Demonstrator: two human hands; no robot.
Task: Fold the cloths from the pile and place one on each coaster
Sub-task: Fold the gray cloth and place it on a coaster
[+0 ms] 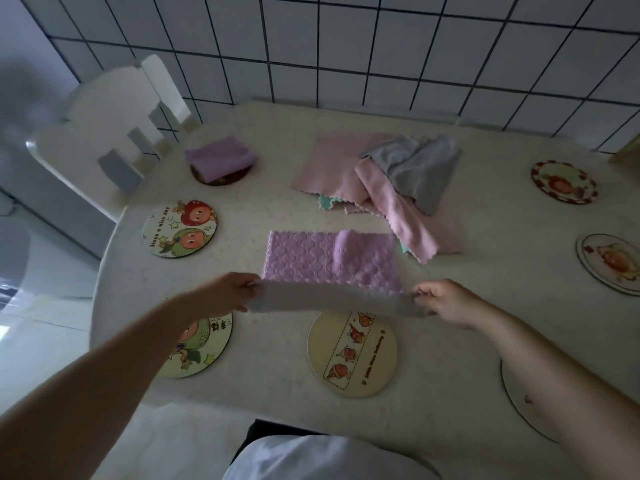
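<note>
A purple textured cloth (pixel 325 261) lies on the table's middle, its near edge lifted off the surface. My left hand (pixel 232 294) pinches the near left corner and my right hand (pixel 446 301) pinches the near right corner. Behind it sits a loose pile of cloths (pixel 381 181), pink, grey and teal. A folded purple cloth (pixel 220 157) rests on a dark coaster (pixel 221 180) at the far left. Bare round coasters lie around: one far left (pixel 180 228), one under my left forearm (pixel 204 344), one near centre (pixel 351 355), three on the right (pixel 562 181) (pixel 609 263) (pixel 519 400).
The pale table (pixel 277 393) has a rounded edge on the left. A white chair (pixel 104 133) stands at the far left corner. A tiled wall (pixel 346 46) runs behind the table. My white-clothed lap (pixel 311 459) is at the bottom.
</note>
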